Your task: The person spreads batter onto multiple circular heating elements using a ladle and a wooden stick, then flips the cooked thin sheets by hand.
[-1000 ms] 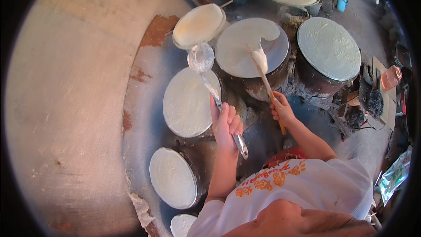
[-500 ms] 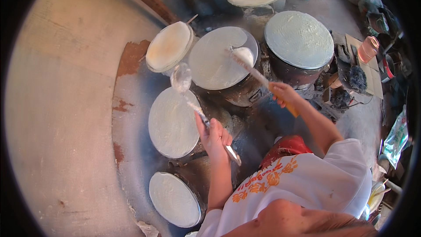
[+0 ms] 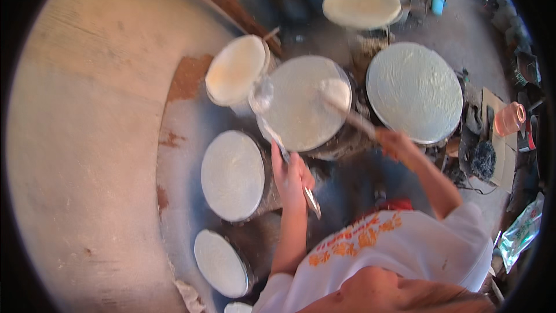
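Observation:
My left hand (image 3: 293, 177) is closed around a ladle (image 3: 279, 137). Its batter-coated bowl is over the left rim of the middle round griddle (image 3: 289, 110). Gripped in my right hand (image 3: 397, 146) is a wooden-handled spreader (image 3: 359, 123). Its far end reaches onto the same griddle, beside a white mound of batter (image 3: 336, 91); motion blurs the tip. A thin pale layer of batter covers this griddle. Nearer me on the left, another coated griddle (image 3: 233, 175) lies beside my left forearm. To the right is a griddle with a ridged, pale layer (image 3: 414, 93).
Round pale flatbreads (image 3: 236, 69) are stacked at the left, and more flatbreads (image 3: 362, 4) lie at the back. A further griddle (image 3: 220, 262) stands at the lower left. On the right are a pinkish jar (image 3: 509, 119) on cardboard and a dark bristly clump (image 3: 483, 160).
The spreader's end has swept right and down across the middle griddle, and batter now covers its bare upper-right patch. The ladle has shifted right to that griddle's rim. The whole view has shifted.

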Available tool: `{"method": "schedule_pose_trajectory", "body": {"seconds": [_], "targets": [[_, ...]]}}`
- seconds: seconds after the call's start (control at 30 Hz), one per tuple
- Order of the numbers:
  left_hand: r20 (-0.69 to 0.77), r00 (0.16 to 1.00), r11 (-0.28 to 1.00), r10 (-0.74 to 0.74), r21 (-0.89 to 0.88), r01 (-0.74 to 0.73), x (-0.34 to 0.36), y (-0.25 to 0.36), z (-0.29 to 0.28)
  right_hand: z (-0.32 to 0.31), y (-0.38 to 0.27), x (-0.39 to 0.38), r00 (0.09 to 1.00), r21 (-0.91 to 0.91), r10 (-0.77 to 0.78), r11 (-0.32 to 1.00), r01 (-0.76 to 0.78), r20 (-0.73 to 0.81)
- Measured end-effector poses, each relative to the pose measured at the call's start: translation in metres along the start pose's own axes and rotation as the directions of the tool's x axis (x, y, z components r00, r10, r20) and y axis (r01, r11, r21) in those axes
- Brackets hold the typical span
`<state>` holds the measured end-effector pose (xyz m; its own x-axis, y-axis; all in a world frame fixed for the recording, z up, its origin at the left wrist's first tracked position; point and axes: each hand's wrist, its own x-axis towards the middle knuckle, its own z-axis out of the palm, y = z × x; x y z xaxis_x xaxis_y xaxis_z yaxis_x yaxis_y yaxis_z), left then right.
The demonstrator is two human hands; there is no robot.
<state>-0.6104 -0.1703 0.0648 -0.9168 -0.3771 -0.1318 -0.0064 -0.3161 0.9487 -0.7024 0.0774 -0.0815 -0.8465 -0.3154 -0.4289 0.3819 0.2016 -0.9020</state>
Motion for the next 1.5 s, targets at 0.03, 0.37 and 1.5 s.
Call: {"method": "schedule_pose_trajectory", "body": {"seconds": [0.03,0.37,1.5], "targets": [[-0.01,1.0,0.999,-0.02,-0.035,0.02,0.006,-0.003,0.008,-0.012,0.0,0.019,0.999,-0.048,-0.036,0.998,0.036,-0.008],[-0.04,0.994,0.994,-0.104,-0.034,0.102,0.032,-0.021,0.053,-0.023,-0.043,0.095,0.827,-0.744,-0.562,0.564,0.36,-0.026],[0.353,0.935,-0.587,-0.023,-0.762,0.273,0.05,-0.093,0.085,-0.006,0.005,0.034,0.943,-0.209,-0.332,0.92,0.331,0.032]]}}
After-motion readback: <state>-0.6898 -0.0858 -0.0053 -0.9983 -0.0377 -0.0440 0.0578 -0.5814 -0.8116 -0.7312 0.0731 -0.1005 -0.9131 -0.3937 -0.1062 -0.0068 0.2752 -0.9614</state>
